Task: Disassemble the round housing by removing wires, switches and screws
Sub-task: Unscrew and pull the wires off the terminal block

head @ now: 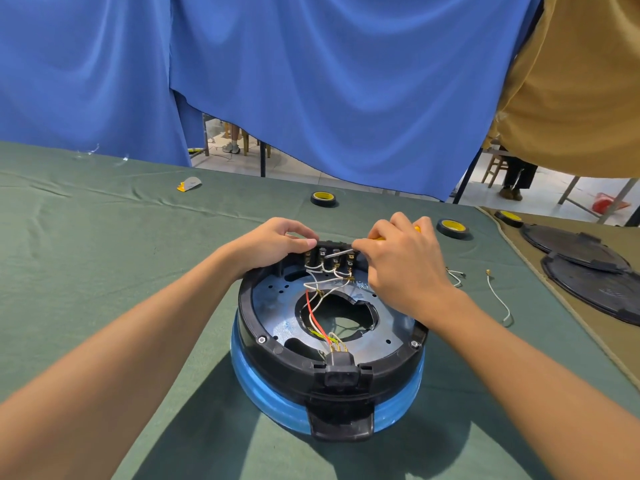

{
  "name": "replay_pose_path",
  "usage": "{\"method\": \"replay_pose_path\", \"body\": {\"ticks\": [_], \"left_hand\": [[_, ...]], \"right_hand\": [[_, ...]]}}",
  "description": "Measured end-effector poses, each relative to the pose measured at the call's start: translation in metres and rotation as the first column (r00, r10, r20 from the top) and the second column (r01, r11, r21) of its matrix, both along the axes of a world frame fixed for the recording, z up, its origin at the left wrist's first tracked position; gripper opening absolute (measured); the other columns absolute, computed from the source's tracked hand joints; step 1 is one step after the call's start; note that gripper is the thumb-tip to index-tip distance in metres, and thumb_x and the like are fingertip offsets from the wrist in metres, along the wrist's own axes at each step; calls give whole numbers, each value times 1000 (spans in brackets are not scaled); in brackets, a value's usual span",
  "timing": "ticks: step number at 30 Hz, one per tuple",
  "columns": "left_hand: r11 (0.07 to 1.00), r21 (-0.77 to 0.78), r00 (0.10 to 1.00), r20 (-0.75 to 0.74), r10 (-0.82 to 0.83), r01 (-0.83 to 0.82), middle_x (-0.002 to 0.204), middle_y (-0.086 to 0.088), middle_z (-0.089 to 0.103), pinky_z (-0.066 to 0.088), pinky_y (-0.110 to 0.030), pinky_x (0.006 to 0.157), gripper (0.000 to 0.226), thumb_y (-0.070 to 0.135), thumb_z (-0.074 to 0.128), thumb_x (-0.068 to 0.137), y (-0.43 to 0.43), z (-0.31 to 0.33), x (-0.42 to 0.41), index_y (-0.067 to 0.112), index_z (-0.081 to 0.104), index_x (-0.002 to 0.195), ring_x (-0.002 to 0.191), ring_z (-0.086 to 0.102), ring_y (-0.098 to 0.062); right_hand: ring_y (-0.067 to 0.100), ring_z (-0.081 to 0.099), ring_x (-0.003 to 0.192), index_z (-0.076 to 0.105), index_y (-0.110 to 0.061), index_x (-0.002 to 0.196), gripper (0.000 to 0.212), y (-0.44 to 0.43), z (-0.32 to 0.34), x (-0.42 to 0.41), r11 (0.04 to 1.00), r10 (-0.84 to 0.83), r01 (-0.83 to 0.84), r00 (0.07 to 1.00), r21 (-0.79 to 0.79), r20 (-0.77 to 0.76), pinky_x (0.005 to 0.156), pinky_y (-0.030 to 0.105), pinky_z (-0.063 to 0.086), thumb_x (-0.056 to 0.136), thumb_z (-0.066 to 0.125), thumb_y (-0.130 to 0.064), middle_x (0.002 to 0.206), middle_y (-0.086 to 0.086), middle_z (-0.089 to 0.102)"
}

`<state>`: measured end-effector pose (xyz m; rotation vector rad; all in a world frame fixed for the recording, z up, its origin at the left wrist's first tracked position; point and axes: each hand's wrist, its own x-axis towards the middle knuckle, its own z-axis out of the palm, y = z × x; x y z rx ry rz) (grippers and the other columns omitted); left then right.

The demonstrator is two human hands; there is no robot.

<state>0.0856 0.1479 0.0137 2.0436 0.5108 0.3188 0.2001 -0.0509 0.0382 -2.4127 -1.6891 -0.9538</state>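
At far rim: my right hand (pixel 401 268) grips screwdriver (pixel 341 252) on switches (pixel 332 262), left hand (pixel 273 244) grips housing (pixel 277 355); few wires (pixel 498 299) out.

Round black-and-blue housing (pixel 329 372) lies open, wires (pixel 317 306) still attached.

Housing (pixel 277 367) sits on the table (pixel 104 237), tape roll (pixel 323 198) behind it.
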Motion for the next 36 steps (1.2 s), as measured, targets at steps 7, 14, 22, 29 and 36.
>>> {"method": "replay_pose_path", "body": {"ticks": [7, 14, 22, 29, 36], "left_hand": [[1000, 6, 1000, 2, 25, -25, 96, -2, 74, 55, -38, 88, 11, 37, 65, 92, 6, -5, 4, 30, 67, 101, 89, 71, -18], [997, 17, 997, 14, 70, -71, 85, -3, 71, 51, -34, 72, 16, 38, 69, 88, 10, -9, 7, 26, 63, 96, 73, 65, -16], [995, 10, 995, 4, 101, -101, 73, 1, 60, 42, -30, 63, 25, 40, 71, 87, 11, -8, 8, 24, 53, 90, 64, 53, -14], [995, -27, 995, 14, 100, -99, 85, -8, 64, 47, -38, 74, 24, 37, 71, 87, 7, -6, 6, 22, 53, 89, 76, 57, -21], [995, -64, 996, 25, 84, -82, 87, -13, 65, 49, -44, 79, 25, 36, 72, 87, 8, -6, 6, 20, 52, 90, 78, 58, -26]], "right_hand": [[22, 47, 92, 72, -27, 101, 24, 3, -2, 3, 1000, 20, -20, 1000, 3, 7, 71, 34, 18, 86, 55, -19, 93, -2, 61], [24, 47, 93, 73, -28, 103, 29, 6, 2, 6, 998, 60, -59, 998, -30, 29, 71, 35, 17, 83, 55, -16, 93, -1, 62], [18, 40, 100, 70, -36, 114, 39, 24, 24, 25, 968, 186, -203, 975, -144, -123, 79, 38, 20, 90, 54, -10, 102, -6, 59], [11, 30, 96, 72, -32, 112, 34, 38, 35, 45, 933, 180, -276, 912, -229, -368, 80, 37, 16, 97, 52, -8, 105, -8, 58], [22, 46, 97, 70, -37, 107, 32, 15, 7, 24, 992, 97, -110, 981, -68, -165, 75, 36, 24, 92, 50, -16, 100, -2, 62]]}}
